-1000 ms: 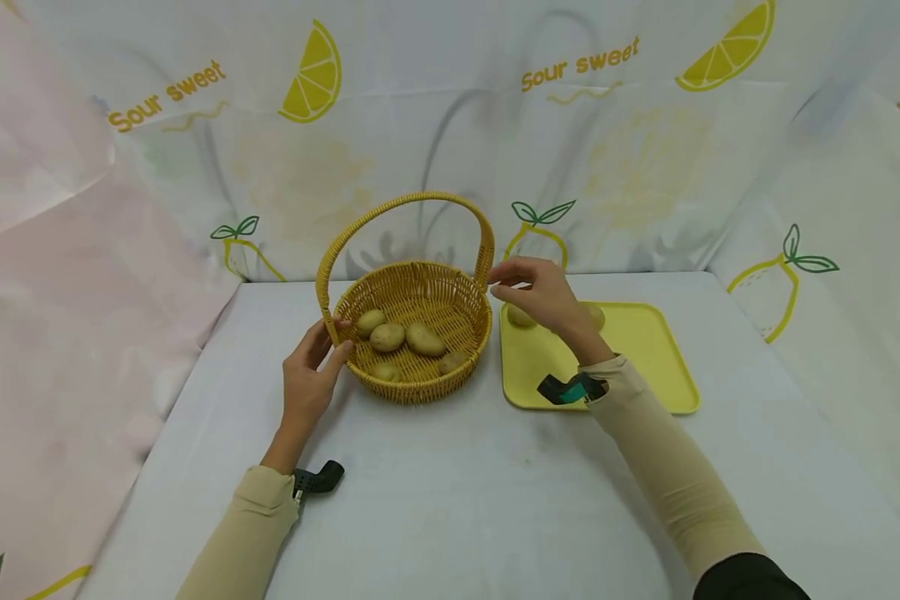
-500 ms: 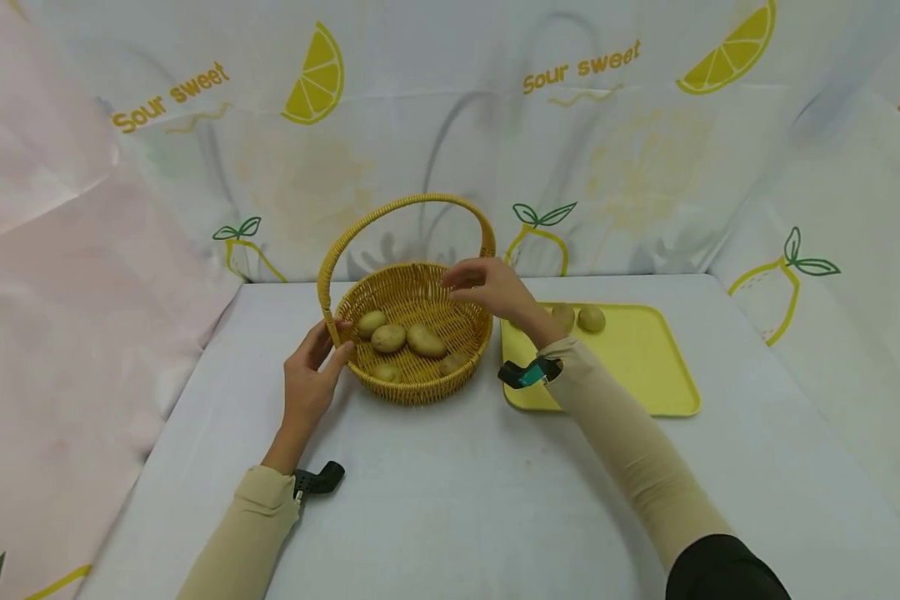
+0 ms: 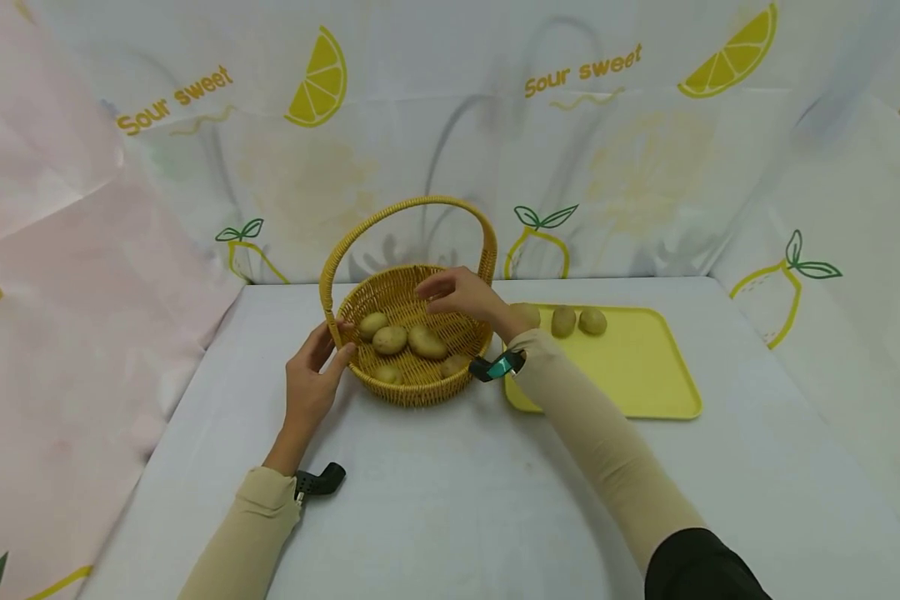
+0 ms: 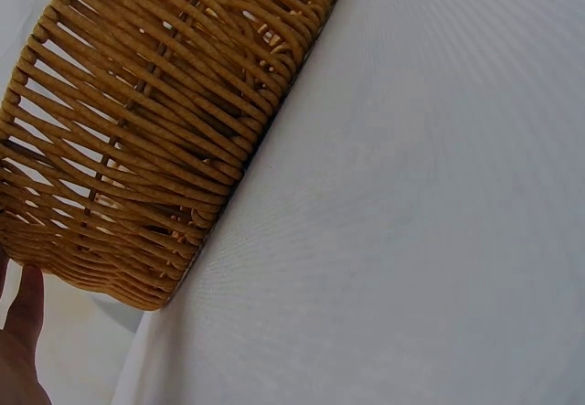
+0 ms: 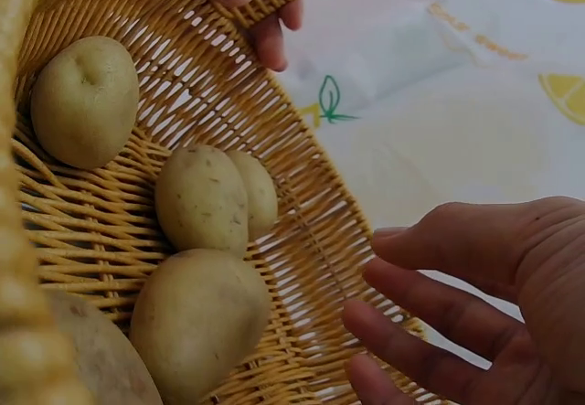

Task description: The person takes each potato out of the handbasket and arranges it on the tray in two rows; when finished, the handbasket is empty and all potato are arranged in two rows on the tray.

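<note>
Swinging leftward since a second ago, when it was beside the handle's right foot, the right hand (image 3: 461, 293) is now hovering over the right part of the basket (image 3: 416, 393). It is staying released: in the right wrist view the thumb and fingers are standing apart, gently bending. Nearest to the person, tan sleeves are covering both forearms, the left sleeve (image 3: 247, 525) running up behind the left hand and the right sleeve (image 3: 607, 450) behind the right, with a dark cuff (image 3: 705, 558) showing farther back on it. Between the two arms, the white table (image 3: 442, 500) is stretching out. Just behind each hand, a dark wrist device is sitting, one on the left (image 3: 320, 480), another on the right (image 3: 497, 365). Farther out, the left hand (image 3: 315, 379) is gripping the basket's rim at the foot of the arched handle (image 3: 420, 202). Five potatoes (image 3: 427, 342) are lying inside the basket, between the two hands, below and left of the right one. To the right hand's right, a yellow tray (image 3: 637, 375) is carrying three more potatoes (image 3: 563, 321) in a row along its far edge. Beyond both hands, a lemon-printed cloth (image 3: 420, 125) is hanging.
</note>
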### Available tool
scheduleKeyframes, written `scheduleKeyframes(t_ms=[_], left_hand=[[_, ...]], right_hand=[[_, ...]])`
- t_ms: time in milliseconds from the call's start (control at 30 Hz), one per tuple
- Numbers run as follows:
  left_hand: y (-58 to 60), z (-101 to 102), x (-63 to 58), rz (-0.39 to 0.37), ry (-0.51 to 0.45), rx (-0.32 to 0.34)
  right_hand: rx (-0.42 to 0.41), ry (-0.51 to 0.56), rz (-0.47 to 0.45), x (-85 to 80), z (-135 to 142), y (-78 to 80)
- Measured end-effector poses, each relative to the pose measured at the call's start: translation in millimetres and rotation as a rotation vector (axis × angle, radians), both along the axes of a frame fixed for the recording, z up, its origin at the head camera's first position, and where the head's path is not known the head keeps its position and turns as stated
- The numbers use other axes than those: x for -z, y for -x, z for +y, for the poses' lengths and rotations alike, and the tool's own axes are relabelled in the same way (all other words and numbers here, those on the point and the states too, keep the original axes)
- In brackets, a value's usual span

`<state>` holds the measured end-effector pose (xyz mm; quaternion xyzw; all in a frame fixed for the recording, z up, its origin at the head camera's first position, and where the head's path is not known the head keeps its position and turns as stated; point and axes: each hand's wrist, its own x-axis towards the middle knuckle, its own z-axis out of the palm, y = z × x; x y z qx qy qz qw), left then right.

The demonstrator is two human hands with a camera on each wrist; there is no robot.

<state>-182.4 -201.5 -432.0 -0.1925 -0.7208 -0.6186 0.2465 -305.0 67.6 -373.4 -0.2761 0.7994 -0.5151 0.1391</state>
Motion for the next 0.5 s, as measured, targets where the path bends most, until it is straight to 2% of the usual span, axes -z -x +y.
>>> scheduleKeyframes(t_ms=[233,500], left_hand=[[0.3,0,1.4,0.009,0.003,0.004],[1.2,0,0.2,0.007,0.002,-0.004]], right_hand=[[-0.061,-0.044,-0.011,3.7,-16,1.0],[-0.103,-0.059,-0.015,13.3,-26,9.0]])
